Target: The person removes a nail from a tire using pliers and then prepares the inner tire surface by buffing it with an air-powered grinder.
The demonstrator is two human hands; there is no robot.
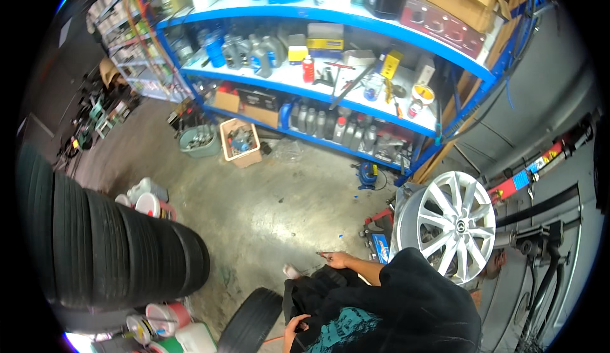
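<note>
My right hand (338, 259) reaches out over the floor from my black sleeve. Its fingers point left and look apart, with no object visible in them. Lower down, my left hand (297, 325) is close against my black shirt (394, 308), which has a teal print. The fingers of that hand look apart, though the cloth partly covers them. A light-coloured shoe tip (291, 271) shows just beyond my dark trousers. A loose black tyre (251, 321) is on the floor near my left hand. To my right, a silver multi-spoke wheel rim (459, 227) is raised off the floor.
Stacked tyres (121, 245) rise at the left, with buckets (168, 319) nearby. Ahead stands a blue shelf unit (318, 89) full of bottles and boxes. Two bins (240, 156) of parts sit before it. A red and blue floor jack (379, 242) lies beside the rim.
</note>
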